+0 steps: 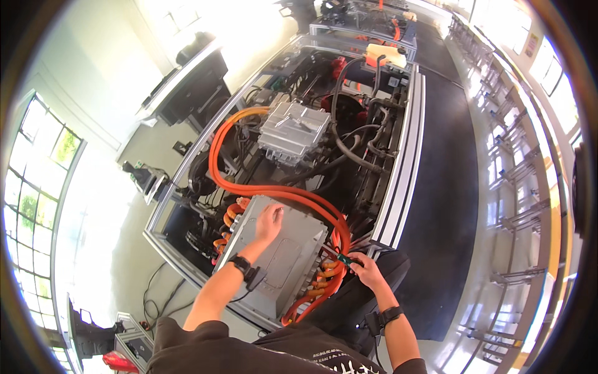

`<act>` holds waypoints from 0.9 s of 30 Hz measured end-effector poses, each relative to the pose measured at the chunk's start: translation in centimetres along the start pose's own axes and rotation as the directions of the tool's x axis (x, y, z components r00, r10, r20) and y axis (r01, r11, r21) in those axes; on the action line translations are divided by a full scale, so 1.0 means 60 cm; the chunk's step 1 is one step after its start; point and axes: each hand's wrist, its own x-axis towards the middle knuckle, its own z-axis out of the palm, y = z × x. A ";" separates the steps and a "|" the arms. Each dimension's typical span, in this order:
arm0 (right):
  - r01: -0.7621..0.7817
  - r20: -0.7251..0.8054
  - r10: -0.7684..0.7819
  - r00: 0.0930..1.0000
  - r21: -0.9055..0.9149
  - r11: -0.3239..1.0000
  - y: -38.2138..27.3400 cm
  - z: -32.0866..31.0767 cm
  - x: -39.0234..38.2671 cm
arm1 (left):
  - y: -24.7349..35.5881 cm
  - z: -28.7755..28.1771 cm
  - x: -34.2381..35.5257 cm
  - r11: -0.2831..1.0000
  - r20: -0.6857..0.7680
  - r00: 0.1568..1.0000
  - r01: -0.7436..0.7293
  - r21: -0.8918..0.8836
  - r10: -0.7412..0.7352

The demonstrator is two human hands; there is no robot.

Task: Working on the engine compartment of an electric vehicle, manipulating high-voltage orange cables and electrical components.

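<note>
My left hand [269, 223] rests on the lid of a large grey metal box [283, 240], fingers loosely bent and nothing visible in them. In my right hand [366, 270] is a screwdriver with a green and black handle [344, 258]. Its thin shaft points left, at the box's right side near the upper corner; I cannot make out what the tip touches. Thick orange cables [311, 198] curve over the far edge of the box and down beside the screwdriver. Several orange cable connectors [319, 284] line the box's right side, below the screwdriver.
An aluminium frame [408, 168] surrounds the box, a finned silver unit [294, 129] and black hoses [336, 109]. A pale reservoir tank [386, 55] sits at the far end. Dark cables [152, 305] lie on the floor at left; a dark mat [445, 206] runs along the right.
</note>
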 end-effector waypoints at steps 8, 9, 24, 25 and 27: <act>0.038 -0.056 -0.041 0.998 -0.063 0.997 -0.029 -0.006 0.004 | -0.013 -0.207 -0.068 0.990 0.188 0.978 0.075 0.118 -0.096; 0.049 -0.079 -0.053 0.995 -0.056 0.997 -0.025 -0.007 0.003 | -0.016 -0.217 -0.081 0.986 0.206 0.968 0.126 0.110 -0.147; -0.012 -0.051 0.012 0.999 0.010 1.000 -0.008 -0.002 -0.003 | -0.021 -0.238 -0.159 0.948 0.358 0.901 0.145 0.282 -0.245; 0.000 -0.051 0.001 0.999 0.012 1.000 -0.005 -0.004 -0.003 | -0.024 -0.238 -0.163 0.949 0.363 0.899 0.144 0.281 -0.244; 0.005 -0.050 -0.005 0.999 0.001 1.000 -0.009 -0.002 0.000 | -0.033 -0.247 -0.171 0.940 0.387 0.889 0.119 0.320 -0.244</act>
